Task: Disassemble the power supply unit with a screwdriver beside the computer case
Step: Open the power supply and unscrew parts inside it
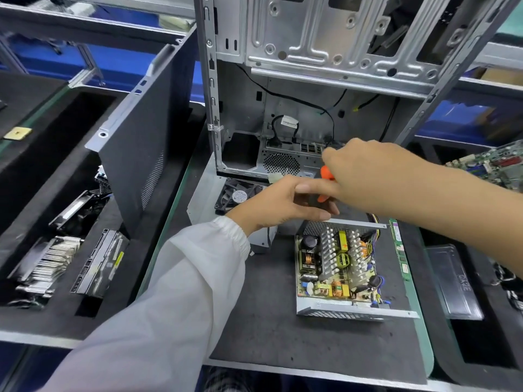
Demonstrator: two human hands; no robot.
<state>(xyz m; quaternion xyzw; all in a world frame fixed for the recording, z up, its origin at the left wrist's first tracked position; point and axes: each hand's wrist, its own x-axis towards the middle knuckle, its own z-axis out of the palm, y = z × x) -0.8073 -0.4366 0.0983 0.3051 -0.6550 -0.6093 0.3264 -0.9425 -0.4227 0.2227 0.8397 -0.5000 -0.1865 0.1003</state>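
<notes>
right grip point(365, 171) pinches the orange screwdriver point(325, 179); left grip point(283, 202) loosely spread; power supply point(339, 267) tray holds its board

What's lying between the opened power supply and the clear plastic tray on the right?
In the head view, a green memory stick lies between the power supply and the tray, along the supply's right side.
</notes>
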